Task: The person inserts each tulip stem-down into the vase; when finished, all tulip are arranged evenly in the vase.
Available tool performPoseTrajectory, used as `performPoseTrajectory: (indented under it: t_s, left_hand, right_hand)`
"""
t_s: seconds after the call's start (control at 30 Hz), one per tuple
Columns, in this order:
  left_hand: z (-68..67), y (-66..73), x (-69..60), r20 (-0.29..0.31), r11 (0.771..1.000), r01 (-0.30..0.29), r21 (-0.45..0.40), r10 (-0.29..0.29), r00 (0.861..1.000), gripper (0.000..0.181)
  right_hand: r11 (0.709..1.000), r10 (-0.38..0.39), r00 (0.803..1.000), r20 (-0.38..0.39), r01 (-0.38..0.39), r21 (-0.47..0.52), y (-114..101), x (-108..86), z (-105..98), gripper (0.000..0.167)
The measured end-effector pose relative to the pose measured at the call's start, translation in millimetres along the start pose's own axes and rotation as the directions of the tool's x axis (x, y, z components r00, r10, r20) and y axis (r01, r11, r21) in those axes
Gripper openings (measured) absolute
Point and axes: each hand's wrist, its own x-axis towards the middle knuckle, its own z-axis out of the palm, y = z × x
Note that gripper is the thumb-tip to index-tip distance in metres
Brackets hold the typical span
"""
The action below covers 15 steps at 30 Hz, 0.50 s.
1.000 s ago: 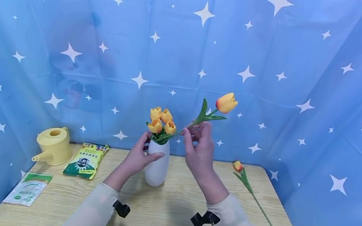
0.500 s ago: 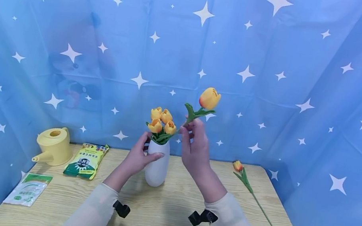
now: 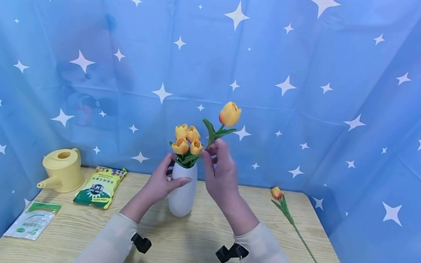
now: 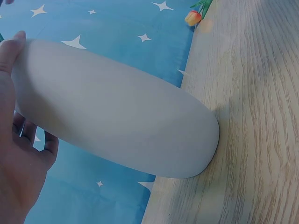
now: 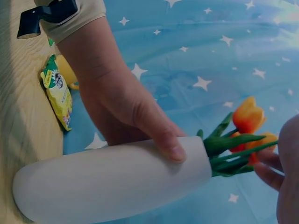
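Observation:
A white vase (image 3: pixel 182 197) stands upright on the wooden table, with several yellow-orange tulips (image 3: pixel 180 146) in its mouth. My left hand (image 3: pixel 159 182) grips the vase near the top; the left wrist view shows thumb and fingers around its neck (image 4: pixel 32 70). My right hand (image 3: pixel 224 174) pinches the stem of another tulip (image 3: pixel 230 114), its bloom above and right of the bunch. That stem's lower end is hidden at the vase mouth. In the right wrist view, the right fingers (image 5: pixel 268 170) are close beside the leaves (image 5: pixel 229 144) at the vase's rim.
A single tulip (image 3: pixel 285 209) lies on the table's right side. At the left are a yellow watering can (image 3: pixel 64 171), a yellow-green packet (image 3: pixel 100 187) and a white-green sachet (image 3: pixel 33 220). A blue star-patterned curtain (image 3: pixel 223 58) hangs behind the table (image 3: pixel 179 257).
My right hand has moved left with its tulip, whose bloom now stands more upright and closer to the bunch. The left hand and vase have stayed in place.

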Motion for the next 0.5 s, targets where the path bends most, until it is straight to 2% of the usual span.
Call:
performPoseTrajectory:
  t_s: [0.2, 0.37, 0.5]
  left_hand:
    - [-0.1, -0.8, 0.1, 0.003, 1.0, -0.022, 0.006, 0.022, 1.0, 0.067]
    - [-0.4, -0.3, -0.4, 0.001, 0.999, -0.035, 0.016, 0.035, 0.999, 0.064]
    - [0.0, -0.6, -0.3, 0.003, 0.999, -0.046, 0.014, 0.046, 0.999, 0.062]
  right_hand:
    - [0.996, 0.087, 0.994, 0.063, -0.086, -0.018, 2, -10.3, 5, 0.027]
    - [0.986, 0.167, 0.979, 0.12, -0.161, -0.052, 2, -15.2, 9, 0.024]
    - [0.974, 0.227, 0.965, 0.131, -0.222, -0.054, 0, -16.8, 10, 0.023]
